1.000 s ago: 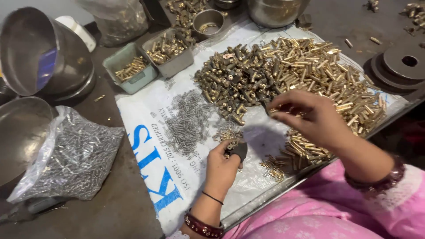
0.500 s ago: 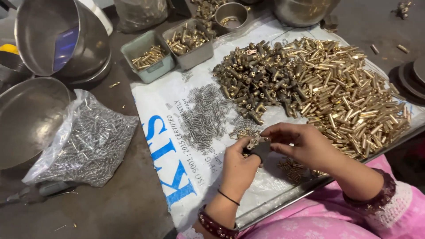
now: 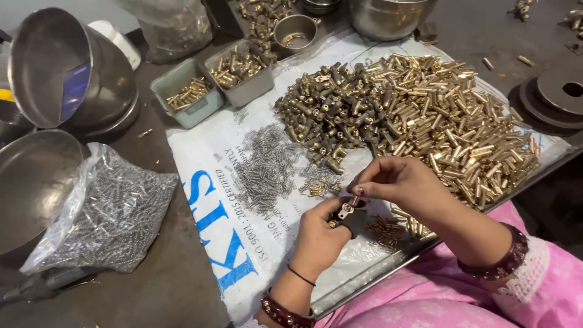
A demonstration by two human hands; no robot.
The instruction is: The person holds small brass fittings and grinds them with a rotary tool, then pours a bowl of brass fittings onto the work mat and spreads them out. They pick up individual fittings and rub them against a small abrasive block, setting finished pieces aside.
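Note:
My left hand (image 3: 322,234) grips a small dark tool (image 3: 351,220) with a brass part (image 3: 346,210) seated on top of it. My right hand (image 3: 401,182) pinches a small brass piece at its fingertips and touches it to that part. Both hands hover over a white printed sack (image 3: 243,200) spread on the table. A big heap of brass tubes (image 3: 449,115) lies beyond my right hand. A darker heap of brass fittings (image 3: 322,115) sits to its left. A patch of small steel springs (image 3: 267,167) lies left of my hands.
A clear plastic bag of springs (image 3: 112,212) lies at the left by steel bowls (image 3: 67,73). Two grey trays (image 3: 188,94) with brass parts stand behind the sack. A small steel cup (image 3: 296,30), a large steel pot (image 3: 388,15) and dark metal discs (image 3: 555,97) sit around.
My right hand came back from the brass heap to my left hand and now sets a small piece onto the part held there. The camera view shifted slightly.

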